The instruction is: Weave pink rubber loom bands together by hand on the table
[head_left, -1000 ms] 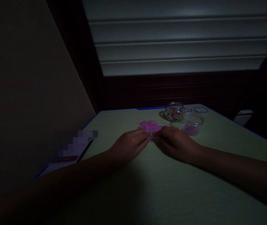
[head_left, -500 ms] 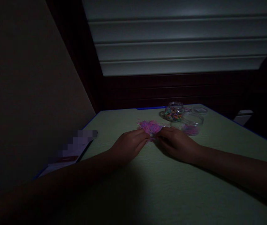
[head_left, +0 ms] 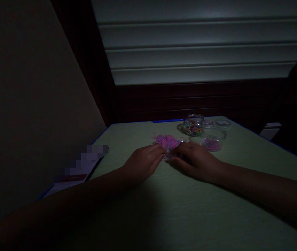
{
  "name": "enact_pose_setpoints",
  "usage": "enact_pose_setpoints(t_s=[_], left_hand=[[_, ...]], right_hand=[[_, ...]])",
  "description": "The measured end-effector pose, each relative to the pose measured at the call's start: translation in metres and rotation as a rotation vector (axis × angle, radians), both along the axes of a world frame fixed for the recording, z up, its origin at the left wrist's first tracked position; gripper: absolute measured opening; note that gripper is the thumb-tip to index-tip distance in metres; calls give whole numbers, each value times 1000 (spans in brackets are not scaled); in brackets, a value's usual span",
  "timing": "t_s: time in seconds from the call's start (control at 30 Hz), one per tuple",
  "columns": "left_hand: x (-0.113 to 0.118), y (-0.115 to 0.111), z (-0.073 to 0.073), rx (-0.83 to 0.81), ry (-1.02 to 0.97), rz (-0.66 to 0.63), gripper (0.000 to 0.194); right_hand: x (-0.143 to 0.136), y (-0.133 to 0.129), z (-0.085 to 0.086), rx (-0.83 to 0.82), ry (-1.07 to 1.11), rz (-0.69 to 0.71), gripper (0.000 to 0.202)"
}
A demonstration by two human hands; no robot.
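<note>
A loose pile of thin pink and purple strands (head_left: 167,140), which look like small elastic bands, lies on the pale green table (head_left: 190,209). My left hand (head_left: 146,162) is at the pile's near left edge, thumb and fingertips pressed together; whatever they pinch is too small and dark to make out. From the right, my right hand (head_left: 197,161) reaches to the near edge, its thumb slightly parted from the bent fingers, and I see nothing held. A few strands show between the two hands. Just behind my right hand stands an open clear jar (head_left: 220,137) with pink strands at its bottom.
Farther back is another clear jar (head_left: 194,127) full of colourful bands. A round clear lid (head_left: 221,123) lies to its right. Papers or a booklet (head_left: 75,174), partly blurred out, rest along the left edge. A slatted shutter (head_left: 190,55) rises behind the table.
My right thumb has moved away from its fingers and a little to the left. The left hand, the pile and the jars look nearly the same.
</note>
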State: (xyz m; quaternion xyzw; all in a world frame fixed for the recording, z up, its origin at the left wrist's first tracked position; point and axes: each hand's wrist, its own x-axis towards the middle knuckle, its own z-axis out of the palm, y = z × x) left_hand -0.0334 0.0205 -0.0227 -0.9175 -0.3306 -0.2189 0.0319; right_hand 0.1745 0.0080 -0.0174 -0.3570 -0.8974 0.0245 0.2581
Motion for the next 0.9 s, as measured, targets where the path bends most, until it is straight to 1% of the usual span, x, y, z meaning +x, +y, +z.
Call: enact_pose_setpoints(t_s=[0.27, 0.53, 0.73, 0.9], left_hand=[[1, 1, 0, 9, -15, -11, 18], [1, -1, 1, 0, -17, -33, 18], [2, -2, 3, 11, -27, -39, 17], [3, -3, 3, 13, -29, -14, 18]], right_hand=[[0, 0, -3, 22, -2, 4, 19], [0, 2, -2, 35, 41, -7, 18], [1, 2, -4, 97, 21, -13, 17], [1, 3, -5, 150, 4, -26, 17]])
